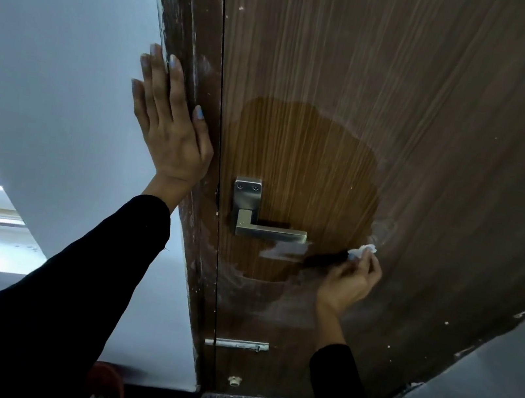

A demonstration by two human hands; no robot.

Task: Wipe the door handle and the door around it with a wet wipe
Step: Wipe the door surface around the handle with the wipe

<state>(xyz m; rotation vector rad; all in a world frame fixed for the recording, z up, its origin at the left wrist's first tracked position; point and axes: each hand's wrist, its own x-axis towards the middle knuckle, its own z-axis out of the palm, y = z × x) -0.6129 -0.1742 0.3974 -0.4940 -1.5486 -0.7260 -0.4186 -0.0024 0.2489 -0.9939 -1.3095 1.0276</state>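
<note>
Our right hand pinched a crumpled wet wipe in curled fingers and pressed it against the door, just to the right of the handle and a little below its level. The wipe sat at the right rim of a darker, damp patch that spread above, beside and under the handle; beyond that rim the wood looked dull and chalky. Our left hand lay flat with straight fingers on the door frame and the wall beside it, gripping nothing, well apart from the wipe.

We judged the step in hand to be the wiping of the door around the handle, and that it was well along. A pale smear just under the handle and the dusty band below the patch seemed left to do. The next move, as we saw it, called for steady pressure and a sweep left and down across those spots, without snagging the wipe on the handle's end.
</note>
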